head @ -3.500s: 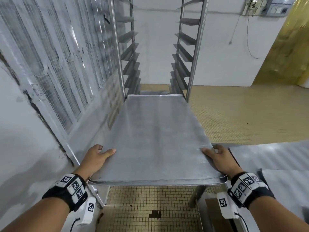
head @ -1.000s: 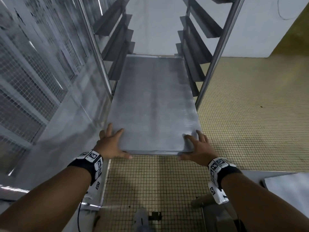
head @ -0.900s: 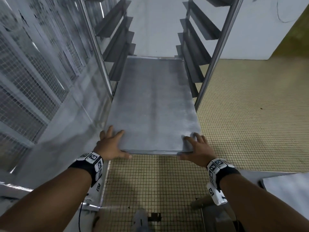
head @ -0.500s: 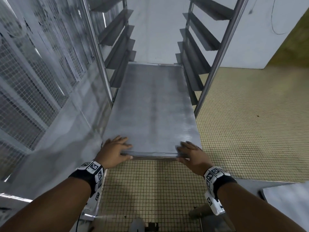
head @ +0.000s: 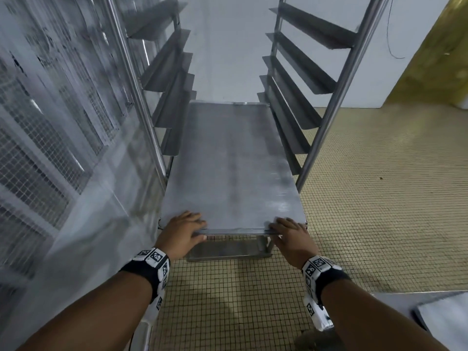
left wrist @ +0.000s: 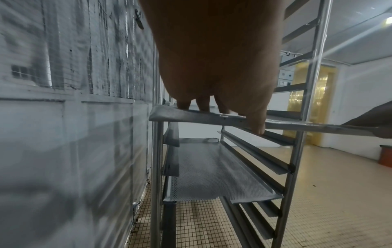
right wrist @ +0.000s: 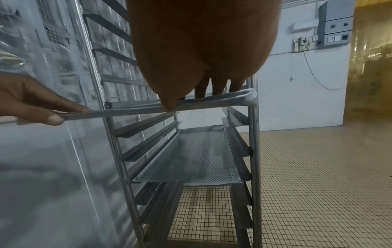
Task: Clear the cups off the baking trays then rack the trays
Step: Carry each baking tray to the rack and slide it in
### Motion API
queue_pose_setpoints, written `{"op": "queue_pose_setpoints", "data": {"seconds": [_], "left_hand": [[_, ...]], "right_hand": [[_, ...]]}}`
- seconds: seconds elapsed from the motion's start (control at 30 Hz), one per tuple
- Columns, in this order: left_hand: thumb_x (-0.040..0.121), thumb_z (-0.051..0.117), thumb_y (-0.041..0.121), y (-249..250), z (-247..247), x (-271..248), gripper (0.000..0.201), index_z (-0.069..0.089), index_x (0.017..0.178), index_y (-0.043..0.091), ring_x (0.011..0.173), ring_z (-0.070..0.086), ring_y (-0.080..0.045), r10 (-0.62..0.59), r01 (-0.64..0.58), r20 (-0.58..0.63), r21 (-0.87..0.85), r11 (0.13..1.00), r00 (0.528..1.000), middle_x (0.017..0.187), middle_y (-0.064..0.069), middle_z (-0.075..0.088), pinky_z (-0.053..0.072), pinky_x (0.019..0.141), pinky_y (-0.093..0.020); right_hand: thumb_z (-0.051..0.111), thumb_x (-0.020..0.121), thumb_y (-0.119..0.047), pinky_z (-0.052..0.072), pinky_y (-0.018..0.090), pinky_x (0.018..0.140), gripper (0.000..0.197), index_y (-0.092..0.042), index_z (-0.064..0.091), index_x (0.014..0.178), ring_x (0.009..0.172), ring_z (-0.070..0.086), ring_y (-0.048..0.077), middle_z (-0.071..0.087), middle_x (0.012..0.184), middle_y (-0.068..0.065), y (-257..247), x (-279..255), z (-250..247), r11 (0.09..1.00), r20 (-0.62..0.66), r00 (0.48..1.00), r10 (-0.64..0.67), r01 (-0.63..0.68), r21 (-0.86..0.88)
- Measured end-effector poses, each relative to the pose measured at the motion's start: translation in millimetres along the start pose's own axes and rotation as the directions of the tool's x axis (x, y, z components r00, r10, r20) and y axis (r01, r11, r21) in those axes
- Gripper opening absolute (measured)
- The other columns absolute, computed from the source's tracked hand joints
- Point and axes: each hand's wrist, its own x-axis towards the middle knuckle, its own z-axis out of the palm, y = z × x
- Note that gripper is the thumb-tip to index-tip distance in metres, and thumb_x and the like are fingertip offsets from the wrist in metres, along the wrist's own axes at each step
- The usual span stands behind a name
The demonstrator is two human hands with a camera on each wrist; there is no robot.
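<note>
A flat grey baking tray (head: 230, 168) lies level on a pair of rails in the steel rack (head: 326, 115), its near edge sticking out a little past the front posts. My left hand (head: 195, 228) pinches the near left corner, fingers on top and thumb under the rim. My right hand (head: 279, 228) holds the near right corner the same way. The left wrist view shows my left hand (left wrist: 222, 114) on the tray rim (left wrist: 297, 127). In the right wrist view my right hand (right wrist: 191, 99) sits over the rim (right wrist: 212, 102). A perforated tray (left wrist: 212, 172) sits several rails lower. No cups are in view.
A wall with mesh-covered windows (head: 50, 122) runs close along the rack's left side. Yellow tiled floor (head: 379, 198) spreads to the right. A steel surface with another tray (head: 443, 317) shows at the lower right. A yellow strip curtain (head: 430, 59) hangs at the far right.
The tray has slid deeper into the rack along its rails. My hands moved from the tray's side edges to its near corners.
</note>
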Motion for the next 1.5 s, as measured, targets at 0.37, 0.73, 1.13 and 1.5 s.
{"op": "queue_pose_setpoints", "data": {"seconds": [0.37,0.73,1.13,1.5], "left_hand": [[0.092,0.051,0.066,17,-13,79,0.064,0.045,0.147,0.035,0.152,0.017,-0.035,-0.15,0.13,0.088,0.2,0.971,0.985,0.164,-0.004,0.026,0.025,0.116,-0.059],[0.094,0.048,0.066,-10,-26,155,0.065,0.038,0.152,0.039,0.154,0.008,-0.036,-0.191,0.171,0.103,0.175,0.97,0.976,0.167,-0.003,0.019,0.018,0.119,-0.059],[0.086,0.04,0.078,-24,-36,202,0.077,0.034,0.154,0.042,0.155,0.004,-0.034,-0.216,0.191,0.132,0.183,0.964,0.967,0.169,-0.001,0.013,0.014,0.12,-0.059],[0.098,0.043,0.062,-18,-39,199,0.069,0.02,0.159,0.041,0.155,0.0,-0.034,-0.228,0.191,0.142,0.234,0.953,0.963,0.17,-0.001,0.001,0.014,0.12,-0.058]], "right_hand": [[0.018,0.089,-0.072,0.008,0.055,0.123,0.07,-0.041,0.039,0.147,0.152,0.015,0.025,0.025,0.163,-0.004,-2,75,-16,1.0,0.048,0.999,-0.01,0.011,-0.023],[-0.014,0.07,-0.083,0.008,0.042,0.124,0.111,-0.029,0.029,0.156,0.154,0.011,0.014,0.023,0.165,-0.012,6,158,-22,0.998,0.01,0.999,-0.047,0.048,-0.052],[0.028,0.099,-0.065,0.011,0.036,0.121,0.067,-0.027,0.037,0.154,0.153,0.02,0.014,0.034,0.161,-0.01,13,203,-24,0.997,-0.077,0.996,-0.048,0.043,-0.058],[0.035,0.1,-0.062,0.006,0.047,0.125,0.06,-0.034,0.035,0.153,0.154,0.012,0.02,0.024,0.165,-0.011,6,207,-38,0.999,0.028,0.999,0.036,-0.035,-0.022]]}}
